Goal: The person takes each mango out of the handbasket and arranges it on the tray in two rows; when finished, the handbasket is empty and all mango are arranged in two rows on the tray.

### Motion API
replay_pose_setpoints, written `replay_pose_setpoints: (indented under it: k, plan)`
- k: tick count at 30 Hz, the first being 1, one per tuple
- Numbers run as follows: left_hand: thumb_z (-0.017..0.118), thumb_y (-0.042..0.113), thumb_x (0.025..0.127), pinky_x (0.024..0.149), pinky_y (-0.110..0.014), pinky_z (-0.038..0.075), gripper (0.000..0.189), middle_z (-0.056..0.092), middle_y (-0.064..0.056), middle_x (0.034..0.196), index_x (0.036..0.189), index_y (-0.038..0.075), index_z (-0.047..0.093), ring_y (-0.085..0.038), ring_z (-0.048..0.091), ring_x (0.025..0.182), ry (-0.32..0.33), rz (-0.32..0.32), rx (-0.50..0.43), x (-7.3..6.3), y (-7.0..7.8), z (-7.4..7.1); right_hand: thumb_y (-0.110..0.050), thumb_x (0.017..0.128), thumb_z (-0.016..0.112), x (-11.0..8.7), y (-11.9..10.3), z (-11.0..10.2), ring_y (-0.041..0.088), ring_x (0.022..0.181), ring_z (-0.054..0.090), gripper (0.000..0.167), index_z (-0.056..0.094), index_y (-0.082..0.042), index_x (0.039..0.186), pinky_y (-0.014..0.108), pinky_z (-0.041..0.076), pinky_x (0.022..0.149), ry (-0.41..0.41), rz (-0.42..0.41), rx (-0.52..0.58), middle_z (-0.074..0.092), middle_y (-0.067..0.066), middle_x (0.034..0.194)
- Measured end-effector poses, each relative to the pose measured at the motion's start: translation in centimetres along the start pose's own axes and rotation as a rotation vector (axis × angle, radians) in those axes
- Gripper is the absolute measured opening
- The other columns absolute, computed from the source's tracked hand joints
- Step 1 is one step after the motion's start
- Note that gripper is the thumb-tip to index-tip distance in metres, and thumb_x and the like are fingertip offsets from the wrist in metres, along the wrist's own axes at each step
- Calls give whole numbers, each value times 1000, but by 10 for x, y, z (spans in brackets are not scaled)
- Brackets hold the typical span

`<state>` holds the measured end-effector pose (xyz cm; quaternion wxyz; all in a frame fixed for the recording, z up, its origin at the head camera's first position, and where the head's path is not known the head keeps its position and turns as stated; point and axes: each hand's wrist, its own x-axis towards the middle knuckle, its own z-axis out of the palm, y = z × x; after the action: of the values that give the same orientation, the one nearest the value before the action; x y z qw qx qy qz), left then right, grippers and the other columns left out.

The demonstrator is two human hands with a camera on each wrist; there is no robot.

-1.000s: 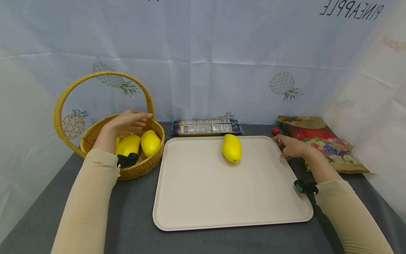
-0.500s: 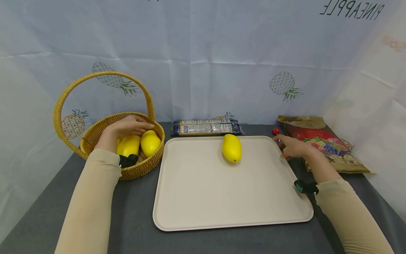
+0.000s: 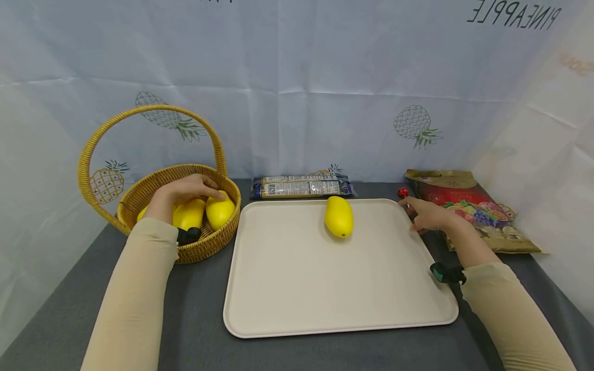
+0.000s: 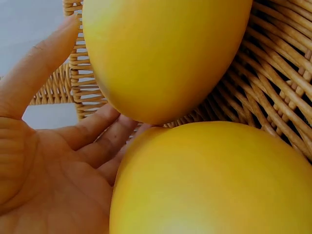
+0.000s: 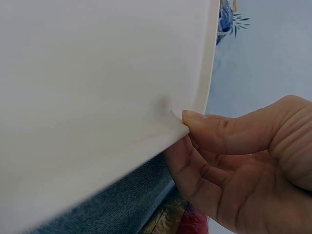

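Left hand (image 3: 183, 189): one, back upward, lowered into the wicker basket (image 3: 199, 251); thumb straight and apart from the fingers, which reach over the top of the rounder yellow fruit (image 3: 218, 214). Their ends pass behind it in the wrist view; whether they press it cannot be told.

Right hand (image 3: 429, 214): one, clamped on the far corner of the cream tray (image 3: 334, 278), thumb above the rim, fingers beneath.

Fruit, yellow, others: longer yellow fruit (image 3: 189, 215), in the basket, below the left palm; third yellow fruit (image 3: 141, 214), also in the basket, mostly hidden, to the outer side of the left wrist; tray fruit (image 3: 339, 216), on the tray between the two hands, well apart from either set of fingers.

Lettering: "PINEAPPLE", mirror-reversed, on the backdrop cloth (image 3: 325, 62), high beyond the right fingers. Dark-blue packet (image 3: 303, 186), between and beyond both hands: barcode, print too small to read. Red and gold bag (image 3: 464, 206), past the right fingers: fruit pictures, wording illegible.

Changes over one second: left hand lower, its fingers come from beside the basket handle down to the rounder yellow fruit; right hand, tray and tray fruit as before
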<state>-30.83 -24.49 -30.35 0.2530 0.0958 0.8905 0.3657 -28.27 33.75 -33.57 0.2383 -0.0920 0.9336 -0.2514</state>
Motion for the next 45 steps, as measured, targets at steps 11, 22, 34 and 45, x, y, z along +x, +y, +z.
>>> replay_pose_setpoints:
  k: [11, 22, 34, 45]
  plan:
    - [66, 39, 93, 119, -64, 27, 82, 28, -32, 156, 149, -10, 33, -50, 24, 145, -15, -22, 92, 4, -1, 1, 6, 81, 66, -1, -1, 0, 42, 113, 55, 80, 23, 6, 149, 43, 61, 85, -2, -6, 0, 36, 38, 138]
    - [65, 43, 93, 119, -66, 24, 86, 24, -33, 157, 150, -10, 28, -52, 19, 146, -40, -36, 114, 2, 0, 3, 5, 81, 66, -2, -1, 1, 43, 114, 55, 81, 23, 6, 149, 44, 61, 86, 1, -8, 12, 36, 38, 138]
    - [70, 42, 89, 115, -64, 32, 85, 32, -29, 153, 148, -6, 34, -47, 32, 140, 19, -11, 173, 2, 1, 3, 5, 82, 65, 0, 2, 0, 43, 114, 54, 80, 23, 6, 150, 46, 61, 86, -2, -15, 17, 36, 38, 137]
    - [74, 38, 86, 114, -65, 33, 89, 33, -31, 151, 148, -8, 29, -49, 34, 138, 56, -8, 200, -3, 3, 0, 5, 82, 66, 0, 2, 1, 44, 114, 54, 80, 23, 6, 149, 46, 61, 87, 5, -18, 22, 36, 38, 137]
